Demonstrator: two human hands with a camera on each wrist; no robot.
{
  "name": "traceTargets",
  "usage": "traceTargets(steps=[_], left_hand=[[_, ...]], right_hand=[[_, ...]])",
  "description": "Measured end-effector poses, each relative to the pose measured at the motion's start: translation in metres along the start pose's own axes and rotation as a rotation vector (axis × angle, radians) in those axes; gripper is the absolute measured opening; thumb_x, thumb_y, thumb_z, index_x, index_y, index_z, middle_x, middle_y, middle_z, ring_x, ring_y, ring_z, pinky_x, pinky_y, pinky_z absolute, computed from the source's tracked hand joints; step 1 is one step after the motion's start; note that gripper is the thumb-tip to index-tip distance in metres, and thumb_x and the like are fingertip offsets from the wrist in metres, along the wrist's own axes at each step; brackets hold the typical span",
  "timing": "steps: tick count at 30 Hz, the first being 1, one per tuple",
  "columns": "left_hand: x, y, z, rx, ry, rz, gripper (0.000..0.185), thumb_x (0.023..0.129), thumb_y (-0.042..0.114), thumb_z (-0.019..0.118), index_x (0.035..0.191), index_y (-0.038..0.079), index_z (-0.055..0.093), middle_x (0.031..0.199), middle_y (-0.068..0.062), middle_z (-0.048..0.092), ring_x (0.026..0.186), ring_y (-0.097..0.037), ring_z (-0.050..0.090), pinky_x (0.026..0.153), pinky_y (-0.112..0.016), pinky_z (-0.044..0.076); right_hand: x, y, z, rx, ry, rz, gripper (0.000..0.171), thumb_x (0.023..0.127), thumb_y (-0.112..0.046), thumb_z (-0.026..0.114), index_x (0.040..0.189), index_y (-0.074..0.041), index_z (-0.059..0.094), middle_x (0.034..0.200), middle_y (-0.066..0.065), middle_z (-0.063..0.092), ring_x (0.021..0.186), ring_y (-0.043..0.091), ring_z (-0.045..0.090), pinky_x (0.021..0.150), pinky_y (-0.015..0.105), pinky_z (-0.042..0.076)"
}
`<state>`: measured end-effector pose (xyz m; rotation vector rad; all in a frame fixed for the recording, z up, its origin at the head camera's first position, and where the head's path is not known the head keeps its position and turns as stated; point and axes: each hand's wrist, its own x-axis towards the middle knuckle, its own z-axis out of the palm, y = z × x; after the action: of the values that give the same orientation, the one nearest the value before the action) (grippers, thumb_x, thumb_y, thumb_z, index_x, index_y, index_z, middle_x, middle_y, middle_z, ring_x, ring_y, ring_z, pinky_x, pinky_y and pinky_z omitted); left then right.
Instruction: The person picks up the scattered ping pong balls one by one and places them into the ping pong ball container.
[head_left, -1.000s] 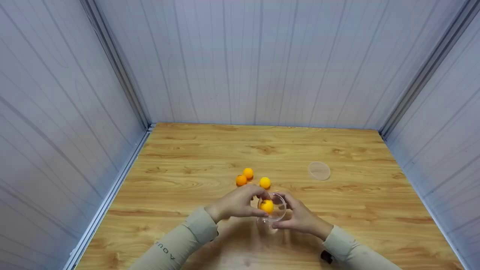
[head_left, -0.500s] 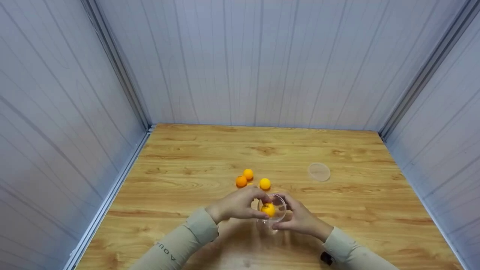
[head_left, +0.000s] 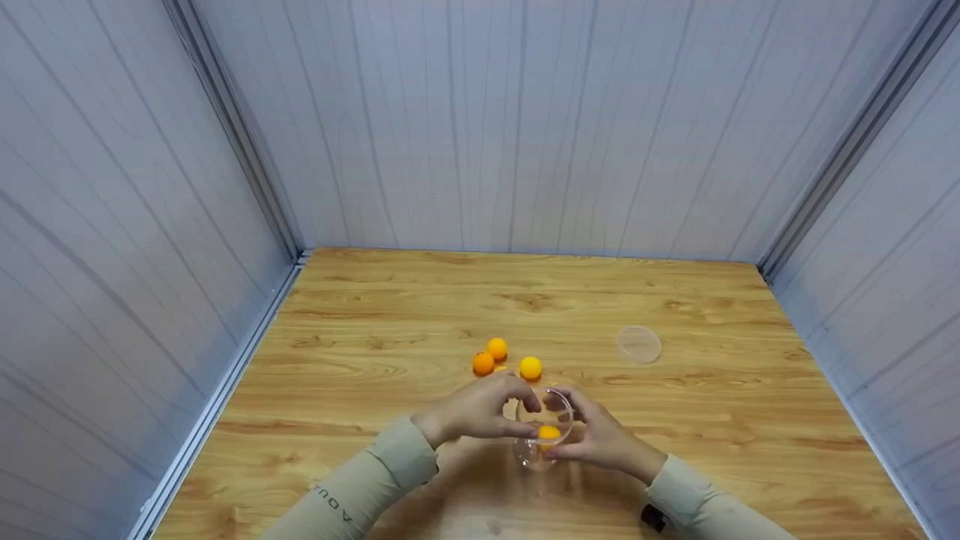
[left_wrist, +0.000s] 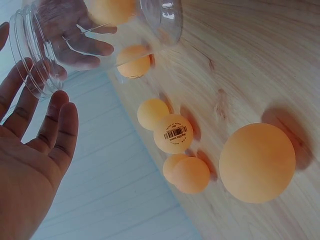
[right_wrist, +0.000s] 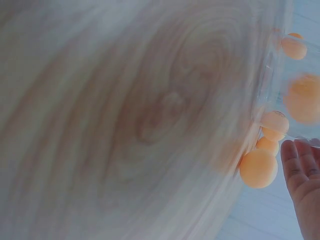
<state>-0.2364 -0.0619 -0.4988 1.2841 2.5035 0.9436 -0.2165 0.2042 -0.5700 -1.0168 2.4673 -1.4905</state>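
In the head view, my right hand [head_left: 604,439] grips the side of a clear plastic jar [head_left: 534,457]. An orange ping-pong ball [head_left: 549,433] is inside the jar; the right wrist view shows that ball [right_wrist: 305,99] blurred. My left hand [head_left: 480,409] is at the jar's mouth, fingers loosely bent with nothing between them. In the left wrist view, the left hand's fingers [left_wrist: 68,125] are beside the threaded rim, and the right hand's fingers show through the jar wall. Several more orange ping-pong balls [head_left: 530,368] lie on the table just beyond the hands.
A clear round lid [head_left: 638,344] lies flat on the wooden table [head_left: 375,315], right of the balls. White panel walls [head_left: 480,127] enclose the table at the back and both sides. A small black object [head_left: 653,516] shows by the right sleeve.
The ball between my left thumb and fingers has been let go and dropped lower into the jar. Both hands have stayed nearly in place, and the balls on the table lie where they were.
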Motion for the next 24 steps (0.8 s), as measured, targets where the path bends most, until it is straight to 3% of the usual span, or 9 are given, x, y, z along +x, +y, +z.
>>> traceTargets(steps=[4,10,18,24], left_hand=[[0.0003,-0.001,0.0004,-0.006,0.012,0.008,0.027,0.095,0.028,0.086,0.112,0.008,0.08,0.112,-0.009,0.081,0.101,-0.012,0.064,0.099,-0.033,0.056],[-0.0008,-0.0014,0.0006,-0.007,0.039,0.033,0.026,0.095,0.024,0.087,0.113,0.006,0.08,0.112,-0.01,0.081,0.099,-0.015,0.068,0.096,-0.042,0.06],[-0.0051,0.0005,-0.0017,0.042,0.083,-0.006,0.029,0.096,0.03,0.086,0.116,0.01,0.08,0.117,-0.001,0.078,0.108,-0.022,0.071,0.1,-0.031,0.056],[-0.0067,-0.0004,-0.004,0.038,0.111,-0.009,0.031,0.096,0.031,0.086,0.117,0.01,0.078,0.118,-0.002,0.076,0.104,-0.014,0.064,0.098,-0.032,0.056]], right_hand=[[0.0002,0.0003,0.0001,0.003,0.002,-0.019,0.076,0.084,-0.022,0.096,0.144,-0.007,0.053,0.138,0.02,0.068,0.127,0.046,0.066,0.103,0.056,0.059],[0.0008,0.0006,-0.0004,0.007,0.004,-0.024,0.077,0.083,-0.019,0.096,0.145,-0.005,0.053,0.138,0.022,0.068,0.126,0.046,0.066,0.103,0.059,0.059],[0.0004,0.0014,-0.0002,0.011,0.003,-0.031,0.078,0.083,-0.019,0.096,0.144,0.0,0.051,0.138,0.026,0.068,0.126,0.049,0.066,0.102,0.059,0.06],[0.0003,0.0022,0.0001,0.016,0.002,-0.028,0.08,0.083,-0.02,0.096,0.145,0.001,0.051,0.137,0.031,0.066,0.126,0.048,0.066,0.102,0.058,0.06]])
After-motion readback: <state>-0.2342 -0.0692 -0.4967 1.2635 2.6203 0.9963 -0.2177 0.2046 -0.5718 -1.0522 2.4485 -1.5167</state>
